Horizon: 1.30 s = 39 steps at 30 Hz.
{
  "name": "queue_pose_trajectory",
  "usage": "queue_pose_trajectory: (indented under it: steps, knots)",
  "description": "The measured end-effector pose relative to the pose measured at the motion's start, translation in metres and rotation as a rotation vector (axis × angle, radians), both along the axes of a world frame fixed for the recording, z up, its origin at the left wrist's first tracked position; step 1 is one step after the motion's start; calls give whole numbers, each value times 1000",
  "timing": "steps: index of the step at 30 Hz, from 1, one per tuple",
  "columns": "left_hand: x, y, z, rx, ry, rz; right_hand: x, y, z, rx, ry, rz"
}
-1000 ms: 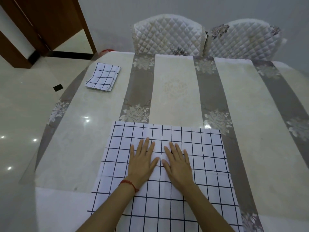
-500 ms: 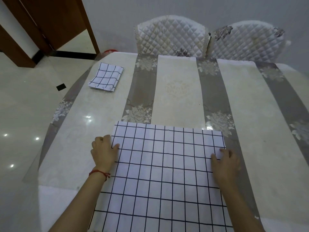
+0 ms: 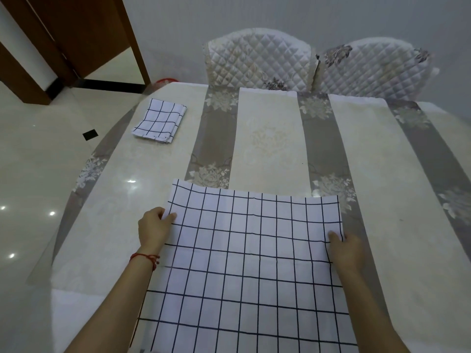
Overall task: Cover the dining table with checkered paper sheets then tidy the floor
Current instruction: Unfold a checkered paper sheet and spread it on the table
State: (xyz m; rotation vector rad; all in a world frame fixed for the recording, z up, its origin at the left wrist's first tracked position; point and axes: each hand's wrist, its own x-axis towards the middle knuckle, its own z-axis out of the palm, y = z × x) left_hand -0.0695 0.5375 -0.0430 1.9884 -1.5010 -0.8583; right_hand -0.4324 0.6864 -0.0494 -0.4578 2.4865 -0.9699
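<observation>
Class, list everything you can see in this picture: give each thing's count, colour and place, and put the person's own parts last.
checkered sheet: one, white with dark grid, spread at the near table edge, far edge lifted
folded sheets: one stack, white with dark grid, far left of the table
table: one, cream and grey floral stripes, centre
chairs: two, white quilted covers, behind the table
door: one, brown wood, top left
floor: pale glossy tiles, left
bracelet: one, red, left wrist
left hand: grip on the sheet's left edge
right hand: grip on the sheet's right edge
</observation>
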Motion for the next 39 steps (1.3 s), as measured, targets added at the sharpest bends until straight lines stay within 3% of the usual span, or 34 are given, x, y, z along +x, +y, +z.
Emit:
queue_pose_trajectory:
  steps: [9,39]
  knots:
    - [-7,-35,3,-49,-22,-29,-8,-36,-1,-65,37,148]
    - [25,-57,-19,-143,-251,61,6,-61,-13,31,302,241]
